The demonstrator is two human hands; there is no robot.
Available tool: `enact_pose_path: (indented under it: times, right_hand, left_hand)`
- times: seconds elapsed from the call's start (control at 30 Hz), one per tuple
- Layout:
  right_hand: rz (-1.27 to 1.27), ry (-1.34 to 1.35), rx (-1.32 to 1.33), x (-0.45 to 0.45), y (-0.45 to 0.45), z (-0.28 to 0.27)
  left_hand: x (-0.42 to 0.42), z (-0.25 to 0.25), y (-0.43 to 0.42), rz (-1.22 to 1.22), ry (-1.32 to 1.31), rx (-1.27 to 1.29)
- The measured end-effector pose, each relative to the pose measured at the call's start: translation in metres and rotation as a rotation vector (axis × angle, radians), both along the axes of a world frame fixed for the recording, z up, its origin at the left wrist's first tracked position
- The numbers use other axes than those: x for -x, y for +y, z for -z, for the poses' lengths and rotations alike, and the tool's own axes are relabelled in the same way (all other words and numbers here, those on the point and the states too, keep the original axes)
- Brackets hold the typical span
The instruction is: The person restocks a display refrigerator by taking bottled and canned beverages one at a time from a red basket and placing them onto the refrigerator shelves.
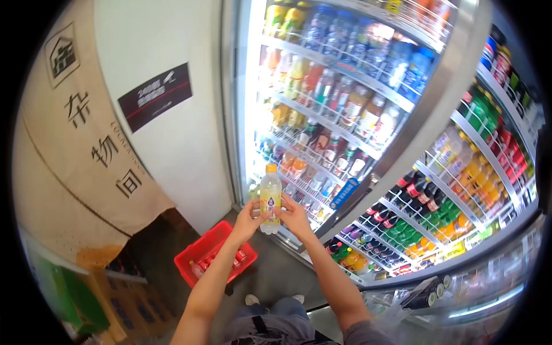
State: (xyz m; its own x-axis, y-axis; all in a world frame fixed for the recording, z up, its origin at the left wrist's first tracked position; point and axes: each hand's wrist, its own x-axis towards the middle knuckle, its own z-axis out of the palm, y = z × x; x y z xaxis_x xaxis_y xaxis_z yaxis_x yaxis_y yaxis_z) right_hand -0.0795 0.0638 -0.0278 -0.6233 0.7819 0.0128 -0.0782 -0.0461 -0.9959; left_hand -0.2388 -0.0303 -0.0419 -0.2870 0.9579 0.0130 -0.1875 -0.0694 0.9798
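A clear drink bottle [270, 198] with a yellow cap and a yellow label stands upright in the air in front of me. My left hand [249, 219] grips it from the left, fingers wrapped around its lower half. From the right, my right hand [293, 216] holds the same bottle, with both thumbs across the label. Behind the bottle is a lit drinks fridge [339, 63] with several shelves of bottles. Below and left of my hands, a red basket [187, 253] on the floor holds several red cans or bottles.
A second fridge [443, 172] full of bottles stands at the right, past a metal door frame [428, 86]. On the left hang a beige curtain [75, 144] and a dark sign [155, 98] on a white wall. Cardboard boxes [135, 305] lie lower left.
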Motion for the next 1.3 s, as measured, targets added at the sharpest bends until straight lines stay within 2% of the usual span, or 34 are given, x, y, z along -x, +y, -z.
enact_pose_path:
  times: [0.1,0.2,0.3,0.37,0.47,0.53,0.57,0.63,0.73,0.9,0.97,1.03,1.1,1.13,1.23,1.27,1.3]
  right_hand:
    - [0.076,0.006,0.036,-0.024,0.003,-0.056]
    - [0.115,0.083,-0.14,-0.048,0.013,-0.093]
    - [0.155,0.141,-0.172,-0.075,0.011,-0.13]
    - [0.258,0.093,-0.216,-0.105,0.011,-0.16]
    - [0.357,0.242,-0.305,-0.153,0.015,-0.184]
    - [0.435,0.243,-0.375,-0.188,0.007,-0.214]
    - [0.505,0.282,-0.435,-0.206,0.014,-0.21]
    - [0.533,0.301,-0.505,-0.241,0.01,-0.234]
    - [0.609,0.29,-0.554,-0.289,0.02,-0.256]
    - [0.699,0.221,-0.631,-0.358,0.066,-0.265]
    - [0.734,0.178,-0.674,-0.376,0.077,-0.272]
    - [0.757,0.135,-0.706,-0.389,0.089,-0.276]
    - [0.833,0.014,-0.888,-0.402,0.112,-0.273]
    - [0.839,-0.004,-0.934,-0.408,0.123,-0.272]
    - [0.879,-0.132,-0.951,-0.412,0.126,-0.287]
    - [0.888,-0.123,-0.97,-0.413,0.136,-0.284]
    - [0.891,-0.123,-0.964,-0.414,0.147,-0.278]
  left_hand:
    - [-0.012,-0.034,0.026,0.074,0.051,-0.051]
    - [-0.036,-0.098,0.033,0.134,0.108,-0.102]
    - [-0.058,-0.132,0.044,0.174,0.159,-0.143]
    - [-0.086,-0.162,0.056,0.22,0.187,-0.18]
    - [-0.131,-0.188,0.083,0.354,0.195,-0.42]
    - [-0.165,-0.228,0.087,0.41,0.244,-0.462]
    - [-0.182,-0.245,0.088,0.449,0.284,-0.488]
    - [-0.217,-0.262,0.103,0.493,0.305,-0.5]
    - [-0.27,-0.281,0.129,0.482,0.428,-0.59]
    - [-0.344,-0.285,0.186,0.587,0.328,-0.602]
    - [-0.366,-0.287,0.205,0.475,0.457,-0.684]
    - [-0.381,-0.288,0.221,0.47,0.494,-0.726]
    - [-0.393,-0.286,0.237,0.406,0.582,-0.723]
    - [-0.399,-0.285,0.245,0.409,0.527,-0.727]
    - [-0.409,-0.282,0.269,0.342,0.586,-0.767]
    - [-0.41,-0.273,0.286,0.234,0.701,-0.853]
    - [-0.41,-0.275,0.284,0.239,0.702,-0.85]
